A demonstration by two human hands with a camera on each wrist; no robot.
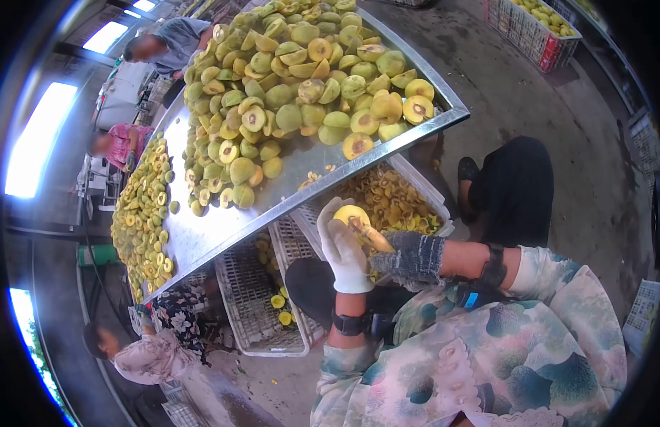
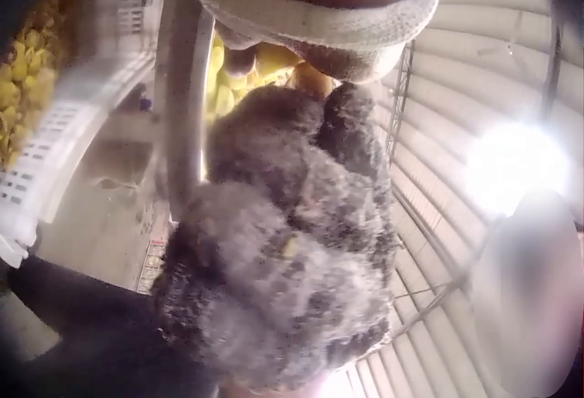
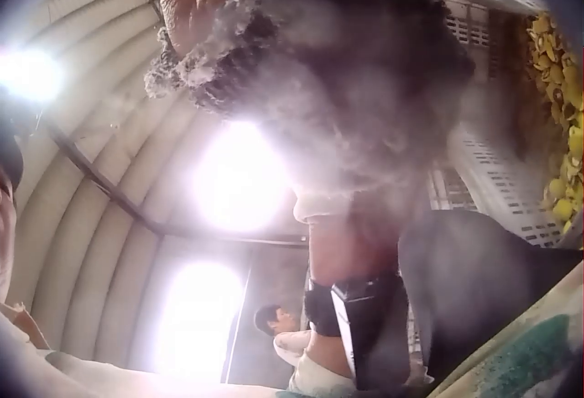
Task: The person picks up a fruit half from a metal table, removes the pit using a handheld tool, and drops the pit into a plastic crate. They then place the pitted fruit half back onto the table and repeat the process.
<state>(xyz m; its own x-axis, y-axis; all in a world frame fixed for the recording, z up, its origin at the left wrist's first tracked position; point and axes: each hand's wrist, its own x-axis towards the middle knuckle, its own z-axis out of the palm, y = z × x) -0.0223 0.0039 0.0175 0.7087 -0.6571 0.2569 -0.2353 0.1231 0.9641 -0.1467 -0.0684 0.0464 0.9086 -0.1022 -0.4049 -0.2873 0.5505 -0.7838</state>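
Note:
In the head view my left hand (image 1: 346, 252), in a white glove, holds a halved yellow fruit (image 1: 351, 213) upright between thumb and fingers. My right hand (image 1: 414, 257) wears a dark grey knitted glove and meets the left one at the fruit. From its curled fingers a thick yellow-brown piece (image 1: 376, 240) reaches to the cut face; I cannot tell what kind of thing it is. The left wrist view has the grey glove (image 2: 283, 234) filling the middle, under the white cuff (image 2: 319, 19). In the right wrist view the same glove (image 3: 338, 78) hides the fruit.
A metal table (image 1: 287, 208) bears a heap of halved green-yellow fruit (image 1: 287, 92). Below its edge stand a crate (image 1: 444, 203) of brown-yellow scraps and a white crate (image 1: 244, 306) with some halves. Other people (image 1: 155, 356) work around the table. Another full crate (image 1: 536, 35) stands behind.

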